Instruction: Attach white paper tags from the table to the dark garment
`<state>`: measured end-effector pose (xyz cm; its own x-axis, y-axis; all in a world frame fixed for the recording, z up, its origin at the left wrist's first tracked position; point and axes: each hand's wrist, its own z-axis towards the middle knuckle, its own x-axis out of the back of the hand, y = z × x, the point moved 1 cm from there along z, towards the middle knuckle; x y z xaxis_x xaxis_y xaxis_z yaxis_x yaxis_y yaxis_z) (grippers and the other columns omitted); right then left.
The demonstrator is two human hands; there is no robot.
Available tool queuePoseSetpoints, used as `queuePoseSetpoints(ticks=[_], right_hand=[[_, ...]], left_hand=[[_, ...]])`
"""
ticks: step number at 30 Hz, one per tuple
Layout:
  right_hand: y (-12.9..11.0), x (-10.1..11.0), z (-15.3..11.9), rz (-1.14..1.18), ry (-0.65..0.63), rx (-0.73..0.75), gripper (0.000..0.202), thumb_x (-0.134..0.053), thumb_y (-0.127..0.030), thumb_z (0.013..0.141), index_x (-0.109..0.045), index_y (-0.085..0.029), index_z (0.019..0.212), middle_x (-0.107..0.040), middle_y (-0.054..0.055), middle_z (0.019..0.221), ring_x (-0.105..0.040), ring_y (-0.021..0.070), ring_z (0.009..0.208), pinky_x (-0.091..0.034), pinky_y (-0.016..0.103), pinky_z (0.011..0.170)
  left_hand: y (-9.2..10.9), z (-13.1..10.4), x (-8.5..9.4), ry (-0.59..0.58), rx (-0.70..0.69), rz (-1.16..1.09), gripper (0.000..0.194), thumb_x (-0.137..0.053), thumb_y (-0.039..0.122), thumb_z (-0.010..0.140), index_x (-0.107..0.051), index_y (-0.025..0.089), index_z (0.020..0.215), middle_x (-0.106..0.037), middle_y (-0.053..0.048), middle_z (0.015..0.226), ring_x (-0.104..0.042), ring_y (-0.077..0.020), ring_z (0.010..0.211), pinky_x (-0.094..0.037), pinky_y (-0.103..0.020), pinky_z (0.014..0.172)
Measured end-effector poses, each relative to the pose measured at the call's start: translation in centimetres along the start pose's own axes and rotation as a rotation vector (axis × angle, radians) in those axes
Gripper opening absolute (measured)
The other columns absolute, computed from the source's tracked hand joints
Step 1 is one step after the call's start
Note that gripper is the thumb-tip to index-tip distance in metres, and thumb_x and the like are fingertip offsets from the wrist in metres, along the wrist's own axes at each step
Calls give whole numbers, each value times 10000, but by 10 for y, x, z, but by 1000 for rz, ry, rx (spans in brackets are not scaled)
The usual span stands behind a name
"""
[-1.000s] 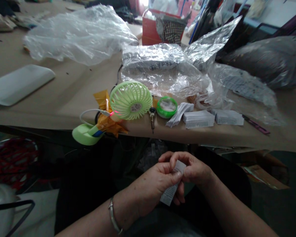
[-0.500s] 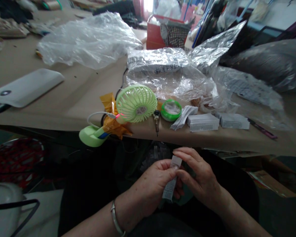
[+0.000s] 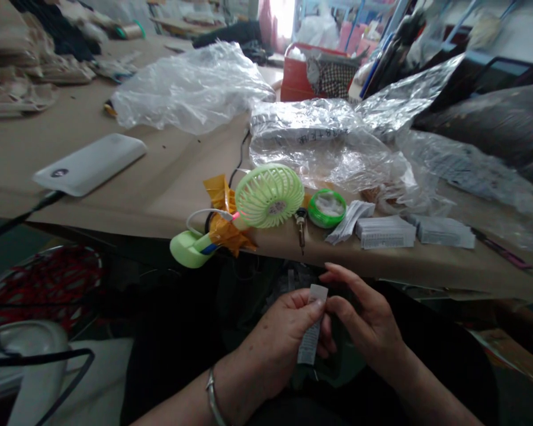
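A narrow white printed strip (image 3: 310, 343) is pinched between the thumb and fingers of my left hand (image 3: 278, 334), low in front of the table edge. My right hand (image 3: 366, 316) is just right of it, with thumb and fingers apart and the thumb tip close to the strip. Whether that thumb touches the strip is unclear. On the table edge beyond my hands lie stacks of printed labels (image 3: 385, 232), a fanned bundle of strips (image 3: 350, 222) and a green round container (image 3: 327, 208) with whitish contents.
A light green fan (image 3: 269, 195) is held at the table edge by orange-brown tape (image 3: 233, 234). A small pointed tool (image 3: 301, 231) stands beside it. Clear plastic bags (image 3: 190, 89) and a white power bank (image 3: 93, 164) lie on the table (image 3: 173, 177).
The view has shifted, so the table things appear further right. My right hand's fingers have opened away from the strip, which stays in my left hand.
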<state>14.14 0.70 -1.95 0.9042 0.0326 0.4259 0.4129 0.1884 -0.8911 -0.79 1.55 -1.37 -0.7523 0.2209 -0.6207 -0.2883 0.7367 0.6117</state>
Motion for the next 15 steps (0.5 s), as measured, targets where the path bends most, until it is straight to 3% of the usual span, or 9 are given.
queuePoseSetpoints(ticks=[3, 5, 8, 11, 15], right_hand=[[-1, -7, 8, 279, 3, -221, 204, -580, -355, 848, -608, -223, 1002, -671, 26, 833, -656, 152, 725, -545, 260, 657], [-1, -13, 12, 455, -53, -334, 191, -612, -388, 817, -597, -202, 861, -638, -6, 646, -610, 124, 516, -517, 232, 494], [1, -23, 16, 647, -150, -402, 217, -611, -403, 815, -546, -198, 793, -573, -47, 486, -533, 114, 349, -445, 215, 352], [2, -28, 20, 703, -163, -407, 209, -613, -380, 817, -529, -195, 768, -551, -62, 466, -514, 109, 329, -424, 210, 342], [-4, -27, 31, 557, -62, -384, 211, -650, -349, 768, -561, -175, 689, -531, -57, 509, -504, 82, 425, -426, 192, 434]], left_hand=[[4, -2, 3, 32, -30, 46, 228, -580, 367, 790, -578, 152, 717, -518, 27, 568, -499, -94, 497, -376, -227, 520], [7, -2, 3, 63, -53, 103, 223, -586, 368, 779, -577, 157, 707, -518, 26, 555, -495, -99, 498, -373, -228, 520], [10, -3, 4, 125, -82, 188, 244, -573, 365, 785, -564, 158, 656, -525, 15, 544, -491, -104, 509, -365, -226, 523], [12, -3, 5, 174, -111, 218, 231, -548, 348, 809, -591, 156, 689, -538, 11, 558, -483, -106, 526, -365, -224, 535], [17, -1, 9, 223, -241, 301, 162, -552, 262, 808, -655, 152, 749, -601, -6, 662, -515, -121, 634, -399, -232, 633]])
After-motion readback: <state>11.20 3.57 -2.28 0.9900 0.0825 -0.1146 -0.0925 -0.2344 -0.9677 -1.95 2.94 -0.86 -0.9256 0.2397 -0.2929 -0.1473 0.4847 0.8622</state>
